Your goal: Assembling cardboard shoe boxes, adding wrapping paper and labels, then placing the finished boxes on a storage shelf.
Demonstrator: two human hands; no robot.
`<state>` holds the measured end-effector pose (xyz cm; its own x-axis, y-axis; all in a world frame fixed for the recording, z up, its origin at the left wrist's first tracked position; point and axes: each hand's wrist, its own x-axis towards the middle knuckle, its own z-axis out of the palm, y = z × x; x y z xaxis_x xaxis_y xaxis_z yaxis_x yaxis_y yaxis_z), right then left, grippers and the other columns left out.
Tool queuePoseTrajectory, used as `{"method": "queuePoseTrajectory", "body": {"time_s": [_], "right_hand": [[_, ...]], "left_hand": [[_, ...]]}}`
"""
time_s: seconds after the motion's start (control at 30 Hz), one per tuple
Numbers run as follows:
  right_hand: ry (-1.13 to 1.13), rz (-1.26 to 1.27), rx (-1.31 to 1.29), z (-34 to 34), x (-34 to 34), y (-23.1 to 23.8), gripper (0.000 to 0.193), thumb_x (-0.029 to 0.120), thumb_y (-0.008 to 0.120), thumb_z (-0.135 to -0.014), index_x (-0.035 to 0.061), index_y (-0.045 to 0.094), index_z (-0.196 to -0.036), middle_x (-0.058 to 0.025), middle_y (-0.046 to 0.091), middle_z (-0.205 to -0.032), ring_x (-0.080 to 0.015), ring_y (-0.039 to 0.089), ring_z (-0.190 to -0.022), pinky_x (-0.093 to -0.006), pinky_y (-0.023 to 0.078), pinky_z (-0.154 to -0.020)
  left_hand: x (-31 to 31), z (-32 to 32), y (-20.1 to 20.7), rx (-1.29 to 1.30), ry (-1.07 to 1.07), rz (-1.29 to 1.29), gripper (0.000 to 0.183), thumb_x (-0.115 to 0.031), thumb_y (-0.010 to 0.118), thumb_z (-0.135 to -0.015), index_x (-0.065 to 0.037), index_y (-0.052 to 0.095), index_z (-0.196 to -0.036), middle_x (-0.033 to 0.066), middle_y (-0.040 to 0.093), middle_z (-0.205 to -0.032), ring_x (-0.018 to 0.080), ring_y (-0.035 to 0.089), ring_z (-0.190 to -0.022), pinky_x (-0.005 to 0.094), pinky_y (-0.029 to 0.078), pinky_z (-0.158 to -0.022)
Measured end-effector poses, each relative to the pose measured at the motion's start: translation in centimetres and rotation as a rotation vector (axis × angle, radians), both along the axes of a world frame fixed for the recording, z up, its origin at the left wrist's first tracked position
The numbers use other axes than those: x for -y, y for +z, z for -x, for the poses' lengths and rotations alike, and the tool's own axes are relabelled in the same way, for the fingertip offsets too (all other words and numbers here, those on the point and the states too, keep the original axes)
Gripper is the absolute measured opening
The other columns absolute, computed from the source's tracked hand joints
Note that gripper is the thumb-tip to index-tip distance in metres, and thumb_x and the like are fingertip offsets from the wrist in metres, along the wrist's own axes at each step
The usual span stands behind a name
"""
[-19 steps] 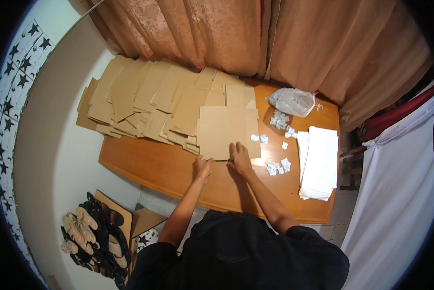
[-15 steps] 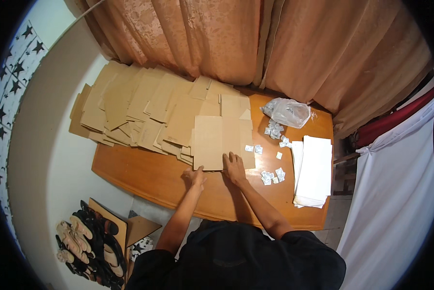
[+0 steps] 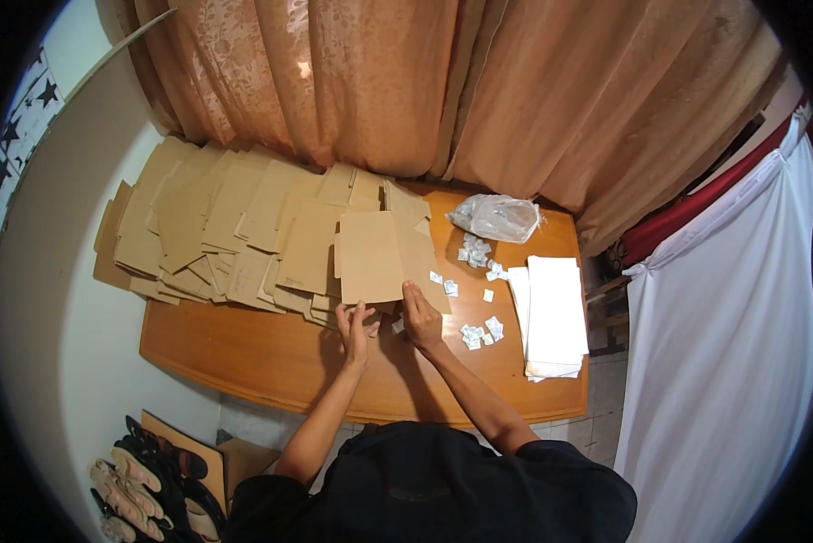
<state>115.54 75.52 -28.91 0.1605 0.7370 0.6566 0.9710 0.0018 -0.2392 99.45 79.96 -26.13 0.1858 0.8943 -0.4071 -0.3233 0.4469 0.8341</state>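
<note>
A folded brown cardboard piece [image 3: 370,258] is in front of me at the right end of a cardboard pile, its near edge lifted off the table. My right hand [image 3: 421,319] grips that edge near the fold, fingertips on the board. By the near left corner is my left hand [image 3: 356,333], fingers apart and the thumb held away; their tips are at the edge, and I cannot tell how firmly they touch. A small white packet [image 3: 398,324] shows on the table between my hands. More small white packets [image 3: 471,337] lie to the right.
Overlapping flat cardboard pieces [image 3: 189,217] cover the table's far left. On the right are a clear plastic bag [image 3: 501,218], a heap of packets [image 3: 474,251] and a stack of white sheets [image 3: 554,317]. Curtains hang behind the wooden table [image 3: 243,344]; sandals [image 3: 139,480] are at lower left.
The cardboard piece's near edge has risen and its panels now tilt at the fold. My left hand has turned with its fingers pointing up. A small packet now shows between my hands.
</note>
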Motion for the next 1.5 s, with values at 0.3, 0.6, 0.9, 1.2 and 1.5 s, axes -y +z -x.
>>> {"method": "queuePoseTrajectory", "body": {"time_s": [0.3, 0.6, 0.9, 1.2, 1.5], "right_hand": [[-0.006, -0.031, -0.063, 1.9, 1.5, 6.9, 0.053, 0.002, 0.066, -0.082, 0.0043, 0.059, -0.134, -0.0251, 0.063, -0.129, -0.0335, 0.074, -0.089, -0.0369, 0.06, -0.07], [0.086, 0.01, -0.464, 3.4, 7.8, 9.0, 0.053, 0.017, 0.067, -0.094, -0.0038, 0.049, -0.139, -0.0274, 0.059, -0.13, -0.0388, 0.06, -0.119, -0.0438, 0.049, -0.101], [-0.091, 0.226, -1.605, -2.0, 11.0, 8.2, 0.063, 0.052, 0.058, -0.098, 0.0122, 0.045, -0.146, -0.0148, 0.053, -0.142, -0.0292, 0.052, -0.128, -0.0479, 0.044, -0.102], [0.263, -0.285, -1.974, -4.6, 18.7, 8.5, 0.022, 0.017, 0.063, -0.101, 0.0076, 0.055, -0.119, 0.0007, 0.067, -0.099, -0.0109, 0.063, -0.093, -0.0226, 0.05, -0.084], [0.085, -0.325, -1.273, -8.3, 27.7, 10.8, 0.014, 0.01, 0.063, -0.099, 0.0012, 0.055, -0.107, -0.0039, 0.062, -0.091, -0.0082, 0.059, -0.083, -0.025, 0.049, -0.073]], "left_hand": [[-0.5, -3.5, 5.8, 0.08, -0.151, -0.133, 0.055, -0.035, 0.068, -0.097, -0.003, 0.042, -0.134, 0.0143, 0.052, -0.131, 0.027, 0.058, -0.117, 0.0451, 0.057, -0.083], [1.9, -2.7, 8.8, 0.111, 0.019, -0.241, 0.03, -0.02, 0.061, -0.101, 0.007, 0.057, -0.113, 0.0096, 0.063, -0.107, 0.0181, 0.062, -0.091, 0.0307, 0.054, -0.067], [5.8, 1.8, 16.4, 0.386, -0.164, -0.303, 0.027, -0.01, 0.06, -0.1, 0.0, 0.055, -0.125, 0.009, 0.065, -0.113, 0.0176, 0.069, -0.096, 0.0363, 0.063, -0.077], [11.3, 2.0, 13.0, 0.36, -0.33, -0.23, 0.041, -0.013, 0.06, -0.1, -0.01, 0.044, -0.137, 0.0087, 0.06, -0.127, 0.0227, 0.065, -0.111, 0.0404, 0.062, -0.081], [20.5, 1.0, 8.2, -0.106, -0.276, 0.43, 0.075, -0.047, 0.07, -0.092, -0.003, 0.038, -0.143, 0.0178, 0.047, -0.142, 0.033, 0.041, -0.139, 0.053, 0.06, -0.084]]}}
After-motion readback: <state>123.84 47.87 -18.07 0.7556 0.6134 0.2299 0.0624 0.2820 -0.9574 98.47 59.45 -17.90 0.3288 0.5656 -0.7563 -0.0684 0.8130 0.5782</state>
